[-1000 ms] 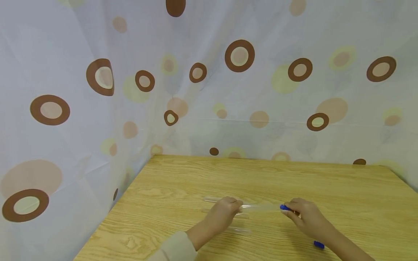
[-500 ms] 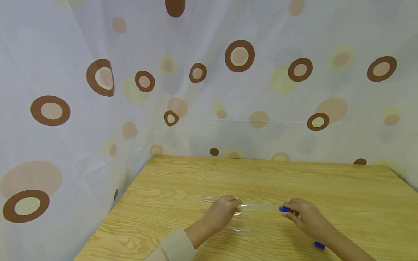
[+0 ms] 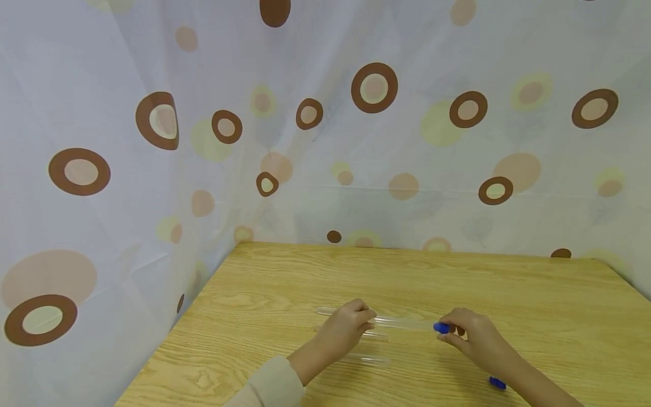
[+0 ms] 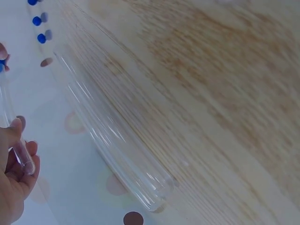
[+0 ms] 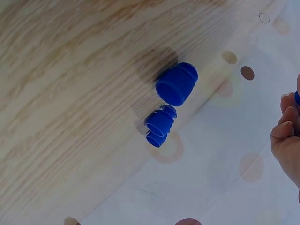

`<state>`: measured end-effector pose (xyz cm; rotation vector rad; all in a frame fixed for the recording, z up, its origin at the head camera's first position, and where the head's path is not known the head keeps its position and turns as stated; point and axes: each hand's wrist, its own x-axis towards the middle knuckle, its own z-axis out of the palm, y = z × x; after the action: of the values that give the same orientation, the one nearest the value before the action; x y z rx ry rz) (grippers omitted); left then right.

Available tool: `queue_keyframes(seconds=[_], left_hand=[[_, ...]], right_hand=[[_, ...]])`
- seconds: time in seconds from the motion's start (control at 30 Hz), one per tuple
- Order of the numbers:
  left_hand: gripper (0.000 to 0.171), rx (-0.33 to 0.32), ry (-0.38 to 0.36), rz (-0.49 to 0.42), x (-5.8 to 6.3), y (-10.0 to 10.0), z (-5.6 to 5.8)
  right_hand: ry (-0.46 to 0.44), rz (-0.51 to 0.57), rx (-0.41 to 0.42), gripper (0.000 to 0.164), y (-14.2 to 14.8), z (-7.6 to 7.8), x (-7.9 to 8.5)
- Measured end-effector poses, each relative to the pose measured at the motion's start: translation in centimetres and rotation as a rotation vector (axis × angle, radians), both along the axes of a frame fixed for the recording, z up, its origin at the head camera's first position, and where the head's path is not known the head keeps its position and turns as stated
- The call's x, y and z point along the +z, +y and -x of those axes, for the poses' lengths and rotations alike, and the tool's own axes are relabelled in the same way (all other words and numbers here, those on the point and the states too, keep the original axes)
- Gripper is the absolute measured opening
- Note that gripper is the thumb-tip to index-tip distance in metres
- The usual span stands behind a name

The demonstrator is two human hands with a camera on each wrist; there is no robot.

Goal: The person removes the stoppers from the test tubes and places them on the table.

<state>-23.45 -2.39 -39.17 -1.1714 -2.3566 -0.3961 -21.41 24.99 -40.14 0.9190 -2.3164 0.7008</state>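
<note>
My left hand (image 3: 343, 328) grips a clear test tube (image 3: 402, 322) near its rounded end, which pokes out past the fingers in the left wrist view. The tube points right, raised over the table. At its far end my right hand (image 3: 473, 333) pinches a blue stopper (image 3: 441, 328) between thumb and fingers, right at the tube's mouth. Under and around the left hand lie more clear test tubes (image 4: 112, 131), side by side on the wood. Near the right forearm are three blue stoppers, among them a large-looking near one (image 5: 177, 84) and a middle one (image 5: 160, 121).
The wooden table (image 3: 285, 277) reaches back to a white curtain (image 3: 315, 215) printed with brown, pink and yellow circles. The curtain also hangs along the left side. One loose stopper (image 3: 497, 382) shows beside the right forearm.
The right hand has edged slightly left and down with the stopper at the tube's mouth. The left hand has risen a little and still holds the tube.
</note>
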Motion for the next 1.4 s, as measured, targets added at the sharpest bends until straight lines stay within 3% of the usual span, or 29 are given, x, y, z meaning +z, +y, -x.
queue_keyframes(seconds=[0.7,1.17,1.4], left_hand=[[0.015,0.044,0.001,-0.026,-0.1,-0.7,0.8],[0.013,0.114,0.157,0.0,-0.4,-1.4,1.9],[0.013,0.124,0.149,-0.032,-0.8,-1.9,2.6]], right_hand=[[-0.01,-0.01,-0.058,0.022,0.0,0.5,0.2],[-0.029,-0.032,-0.114,0.019,0.9,1.0,0.2],[-0.036,-0.038,-0.135,0.02,1.4,1.3,0.1]])
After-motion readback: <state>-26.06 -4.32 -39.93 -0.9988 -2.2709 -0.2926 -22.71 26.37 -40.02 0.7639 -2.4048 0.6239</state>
